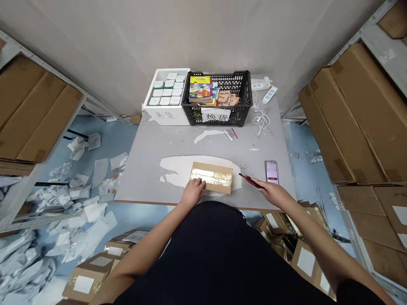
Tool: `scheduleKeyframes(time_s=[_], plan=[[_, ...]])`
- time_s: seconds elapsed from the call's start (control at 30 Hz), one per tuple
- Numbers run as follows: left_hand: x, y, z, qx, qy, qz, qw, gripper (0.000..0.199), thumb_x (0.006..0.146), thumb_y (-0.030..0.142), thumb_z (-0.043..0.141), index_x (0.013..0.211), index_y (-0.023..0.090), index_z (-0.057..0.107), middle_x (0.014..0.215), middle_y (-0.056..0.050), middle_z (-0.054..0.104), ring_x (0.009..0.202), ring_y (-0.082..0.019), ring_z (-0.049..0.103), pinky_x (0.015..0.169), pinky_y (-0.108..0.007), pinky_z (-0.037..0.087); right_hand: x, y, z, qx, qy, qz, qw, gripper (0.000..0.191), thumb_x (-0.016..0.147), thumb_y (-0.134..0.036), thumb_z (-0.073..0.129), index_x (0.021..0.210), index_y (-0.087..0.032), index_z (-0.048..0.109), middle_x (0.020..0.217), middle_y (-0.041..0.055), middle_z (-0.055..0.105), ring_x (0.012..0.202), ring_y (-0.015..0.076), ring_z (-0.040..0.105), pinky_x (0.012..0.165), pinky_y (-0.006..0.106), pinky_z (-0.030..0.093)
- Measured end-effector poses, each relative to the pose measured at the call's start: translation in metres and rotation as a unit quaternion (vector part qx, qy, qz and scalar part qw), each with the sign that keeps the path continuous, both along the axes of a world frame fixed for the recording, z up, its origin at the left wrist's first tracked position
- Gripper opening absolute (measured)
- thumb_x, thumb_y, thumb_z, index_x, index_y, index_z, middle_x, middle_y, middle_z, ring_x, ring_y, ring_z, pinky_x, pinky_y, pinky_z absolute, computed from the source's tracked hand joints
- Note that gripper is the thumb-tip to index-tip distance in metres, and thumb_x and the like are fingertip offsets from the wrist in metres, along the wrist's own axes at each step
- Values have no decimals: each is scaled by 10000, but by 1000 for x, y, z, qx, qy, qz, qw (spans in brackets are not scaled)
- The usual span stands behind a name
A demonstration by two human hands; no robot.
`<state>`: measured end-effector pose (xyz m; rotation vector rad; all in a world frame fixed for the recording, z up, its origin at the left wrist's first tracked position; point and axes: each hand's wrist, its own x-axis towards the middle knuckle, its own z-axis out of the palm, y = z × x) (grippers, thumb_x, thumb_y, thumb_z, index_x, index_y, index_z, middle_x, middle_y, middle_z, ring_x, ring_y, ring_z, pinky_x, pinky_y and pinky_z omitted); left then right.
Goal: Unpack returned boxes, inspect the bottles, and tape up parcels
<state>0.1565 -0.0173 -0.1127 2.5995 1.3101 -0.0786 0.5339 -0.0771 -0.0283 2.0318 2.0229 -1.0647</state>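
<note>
A small cardboard box (218, 169) with shiny clear tape along its top lies on a white worn patch (173, 165) of the grey table. My left hand (192, 191) holds the box at its near left corner, fingers bent over the top. In my right hand (274, 192) is a red and black utility knife (252, 181), its tip pointing left toward the box but apart from it. The fingers are wrapped round the handle's rear end. Just beyond that hand, a phone (272, 169) with a lit screen lies on the table.
At the table's back stand a white foam box (167, 118) of small white cartons and a black crate (219, 106) with books. Power strips (269, 95) and a white cable (261, 122) lie right. Shelves with cardboard boxes (356, 114) flank both sides; scrap paper (95, 212) litters the floor.
</note>
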Motion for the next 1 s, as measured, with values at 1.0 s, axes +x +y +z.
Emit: scheduleKeyframes(time_s=[1.0], plan=[[21,64,-19,-4,12,-157,988,926,802,635,608,1530,192,245,1591,-173,224,1480,-355,142,1166,-594,108,-70,-18,-107,-21,393,-360,846,740,818,-269,594,1497,-341,312,1066,28,652,454,45,489,438,196,456]])
